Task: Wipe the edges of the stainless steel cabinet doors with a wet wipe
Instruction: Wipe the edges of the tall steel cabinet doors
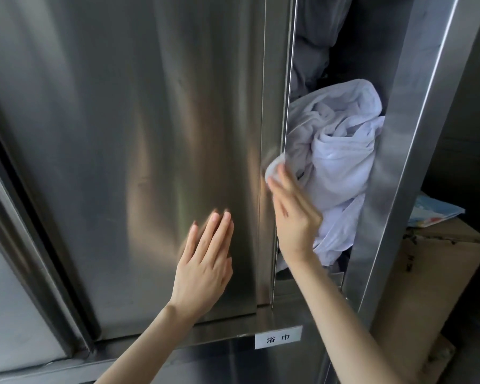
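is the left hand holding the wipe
No, the right hand presses the wet wipe against the edge of the cabinet door; the left hand lies flat on its face.

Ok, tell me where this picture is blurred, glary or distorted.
Head view: motion blur smears the left hand and the wipe pressed by the right hand; soft streaky reflections run down the steel door; the wide-angle lens tilts the cabinet frame; the label reads sharp.

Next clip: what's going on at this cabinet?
A person is cleaning a stainless steel cabinet door. The left hand rests flat on the door's face; the right hand presses a white wet wipe against the door's vertical edge beside the opening. Bundled white towels sit inside.
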